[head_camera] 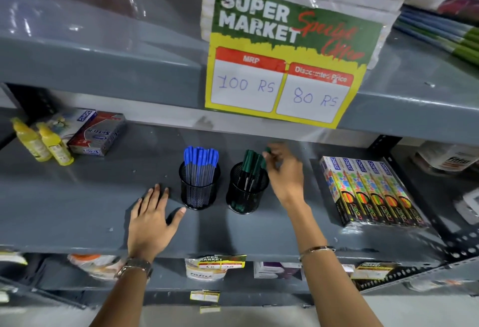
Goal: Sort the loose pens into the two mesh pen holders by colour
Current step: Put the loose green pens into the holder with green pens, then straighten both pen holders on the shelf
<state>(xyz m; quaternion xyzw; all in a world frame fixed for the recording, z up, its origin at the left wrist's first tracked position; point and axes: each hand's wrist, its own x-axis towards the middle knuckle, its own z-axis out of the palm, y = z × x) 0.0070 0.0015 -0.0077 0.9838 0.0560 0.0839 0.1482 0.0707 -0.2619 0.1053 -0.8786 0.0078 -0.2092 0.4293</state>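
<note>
Two black mesh pen holders stand side by side on the grey shelf (77,210). The left holder (199,192) is filled with several blue-capped pens (201,162). In the right holder (246,194) stand several green-capped pens (250,162). My right hand (283,173) hovers just right of the green holder's rim, its fingertips pinching a green pen (267,150) by the cap end. Flat on the shelf, just left of the blue holder, lies my left hand (151,219) with its fingers spread and nothing in it.
Two yellow bottles (42,142) and a red-and-blue box (97,133) sit at the shelf's left. Several neon pencil boxes (373,192) lie to the right. A yellow-green price sign (285,59) hangs from the shelf above. More packets sit on the lower shelf.
</note>
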